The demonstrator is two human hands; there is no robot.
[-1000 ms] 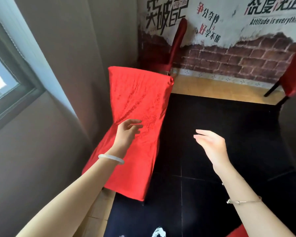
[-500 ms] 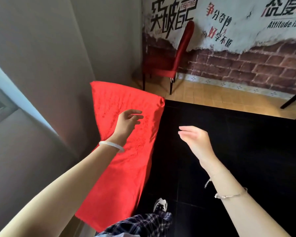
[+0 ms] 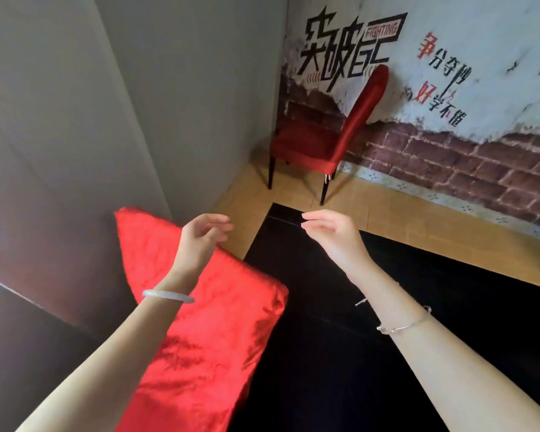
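A chair in a shiny red cover (image 3: 206,332) stands below me at the lower left, its back seen from above. My left hand (image 3: 200,238) hovers over the top edge of that chair back, fingers loosely curled, holding nothing. My right hand (image 3: 331,235) is raised beside it over the black floor (image 3: 340,369), fingers relaxed and empty. A white bangle circles my left wrist and a thin silver bracelet my right.
A second red chair (image 3: 331,132) stands in the far corner on tan floor tiles (image 3: 387,213). Behind it is a brick-pattern wall with painted lettering (image 3: 449,88). A grey wall (image 3: 75,120) runs close along the left.
The view has lifted and swung right, bringing the corner chair into full sight. Both hands have risen and drawn nearer to each other. The covered chair now sits lower in view.
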